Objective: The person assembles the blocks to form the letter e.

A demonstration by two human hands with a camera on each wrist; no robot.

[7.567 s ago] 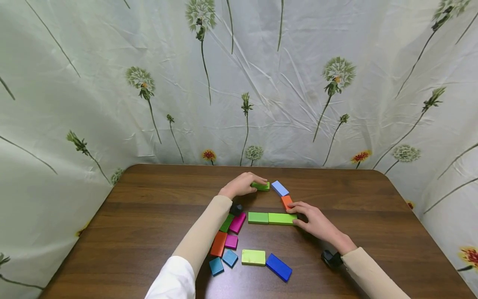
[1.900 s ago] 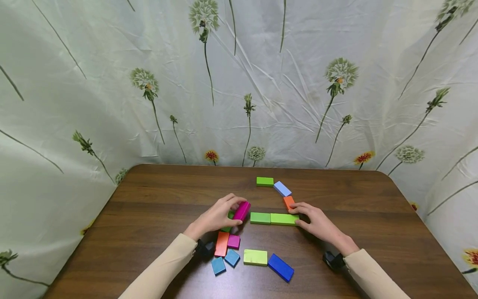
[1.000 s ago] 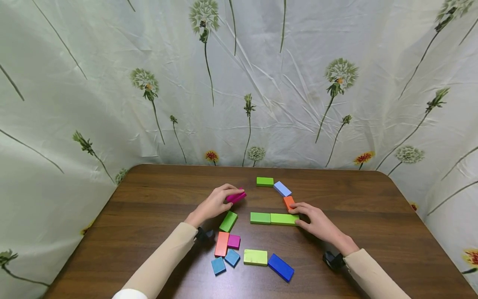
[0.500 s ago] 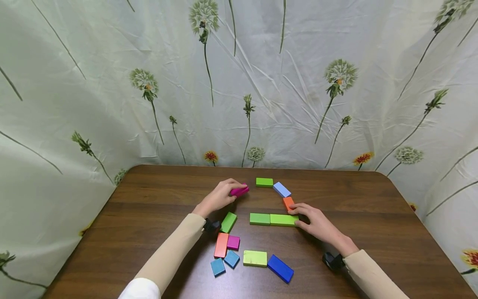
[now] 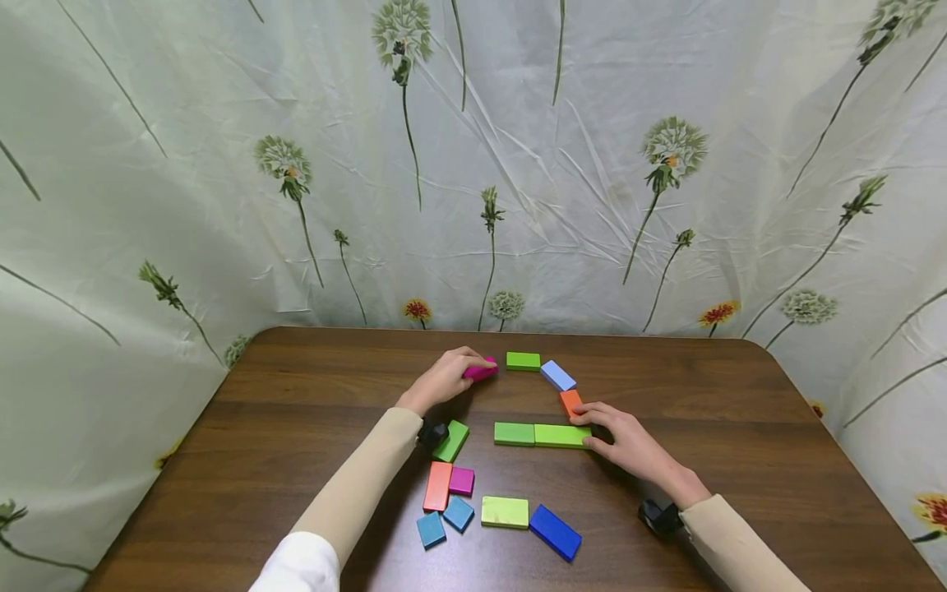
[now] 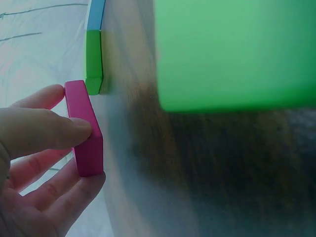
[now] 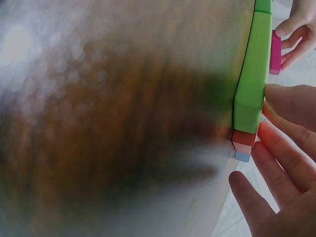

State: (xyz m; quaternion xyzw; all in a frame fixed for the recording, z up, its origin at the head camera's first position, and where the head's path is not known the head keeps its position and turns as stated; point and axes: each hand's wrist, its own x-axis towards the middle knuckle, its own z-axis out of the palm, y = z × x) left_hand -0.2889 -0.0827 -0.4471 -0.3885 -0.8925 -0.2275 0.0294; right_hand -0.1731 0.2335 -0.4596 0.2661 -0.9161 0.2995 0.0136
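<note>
My left hand (image 5: pixel 442 380) pinches a magenta block (image 6: pixel 85 127) between thumb and fingers, left of a small green block (image 5: pixel 523 362) at the back of the table. In the left wrist view the thumb lies on the magenta block's near face. Right of the small green block, a light blue block (image 5: pixel 558 376) and an orange block (image 5: pixel 570 402) form a slanting line. My right hand (image 5: pixel 629 444) rests with relaxed fingers at the orange block and the right end of a long light green block (image 5: pixel 561 436). Another green block (image 5: pixel 514 433) continues that row to the left.
On the wooden table (image 5: pixel 296 427), a green block (image 5: pixel 452 441), a red-orange block (image 5: pixel 438 486), a small magenta block (image 5: pixel 462 481) and two small blue blocks (image 5: pixel 459 514) lie near my left forearm. A yellow-green block (image 5: pixel 505 511) and a dark blue block (image 5: pixel 555 532) lie in front.
My left hand has lifted the magenta block from beside the green one and carried it back and right, up near the small green block. The right hand has stayed in place.
</note>
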